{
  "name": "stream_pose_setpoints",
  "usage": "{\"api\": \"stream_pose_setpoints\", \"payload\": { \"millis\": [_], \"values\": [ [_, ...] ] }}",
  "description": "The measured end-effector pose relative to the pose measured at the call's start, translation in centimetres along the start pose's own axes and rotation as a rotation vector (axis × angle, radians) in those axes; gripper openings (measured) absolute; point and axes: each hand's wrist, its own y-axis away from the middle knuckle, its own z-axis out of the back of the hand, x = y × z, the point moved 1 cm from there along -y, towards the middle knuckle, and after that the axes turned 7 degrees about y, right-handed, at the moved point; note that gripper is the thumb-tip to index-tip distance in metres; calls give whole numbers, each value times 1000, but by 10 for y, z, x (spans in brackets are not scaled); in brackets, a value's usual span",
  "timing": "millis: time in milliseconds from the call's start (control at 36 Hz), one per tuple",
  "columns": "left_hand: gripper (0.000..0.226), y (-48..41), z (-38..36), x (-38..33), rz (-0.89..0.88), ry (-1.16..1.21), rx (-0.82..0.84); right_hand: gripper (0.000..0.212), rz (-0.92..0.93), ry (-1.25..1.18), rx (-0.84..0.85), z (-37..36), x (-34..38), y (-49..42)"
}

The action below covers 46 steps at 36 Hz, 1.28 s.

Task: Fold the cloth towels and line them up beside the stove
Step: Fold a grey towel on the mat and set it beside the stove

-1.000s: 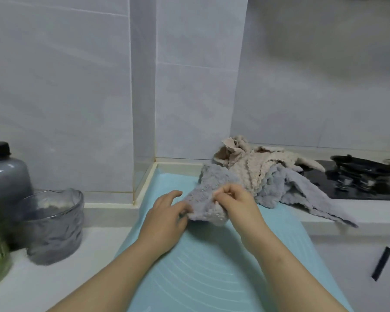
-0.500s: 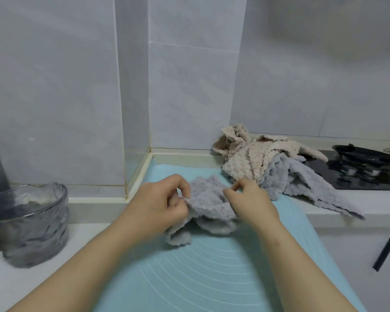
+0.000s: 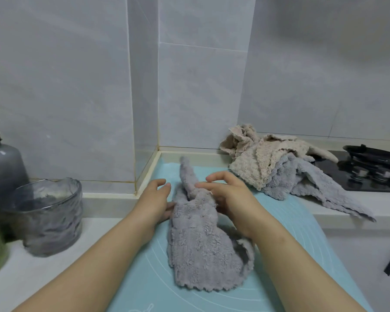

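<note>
Grey towel [image 3: 196, 244] newly outspread; left hand [image 3: 154, 199], right hand [image 3: 229, 195] slack

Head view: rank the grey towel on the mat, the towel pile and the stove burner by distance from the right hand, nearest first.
1. grey towel: under the right hand, touching it.
2. towel pile: behind, to the right.
3. stove burner: far right, beyond the pile.
</note>
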Motion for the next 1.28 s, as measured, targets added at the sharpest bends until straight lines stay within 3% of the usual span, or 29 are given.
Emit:
{"api": "stream_pose_setpoints", "payload": {
  "millis": [139,250,361,444,528,667,750,833,1000,1111,1194,1278],
  "values": [
    [50,2,-1,3,159,223,59,24,-165,-203,-196,-5,-14,-2],
    [55,1,2,1,222,429,130,38,-119,-85,-181,-7,-19,-4],
    [45,-2,3,5,237,372,123,49,-69,-12,-98,-11,-17,-3],
    [47,-2,4,7,195,257,189,51,-100,-20,-58,-13,-17,-2],
    [32,0,1,6,114,221,202,37,-85,-154,-25,-14,-12,1],
    [34,4,-4,2,-30,341,228,34,-22,-366,-28,-13,-5,0],
    [28,6,-6,-3,-64,395,219,34,7,-366,-19,-13,-4,0],
    [38,8,-7,-4,-71,377,198,28,17,-339,-60,-14,-5,0],
    [57,8,-4,-5,-61,329,159,52,-197,-410,-87,-12,-9,0],
    [51,11,-3,-7,-76,272,176,44,-259,-365,-41,-11,-7,1],
    [46,14,-3,-13,-162,239,149,35,-147,-294,-70,-9,-1,2],
    [45,13,-1,-16,-298,199,52,37,60,-52,-263,1,5,3]
  ]
}}
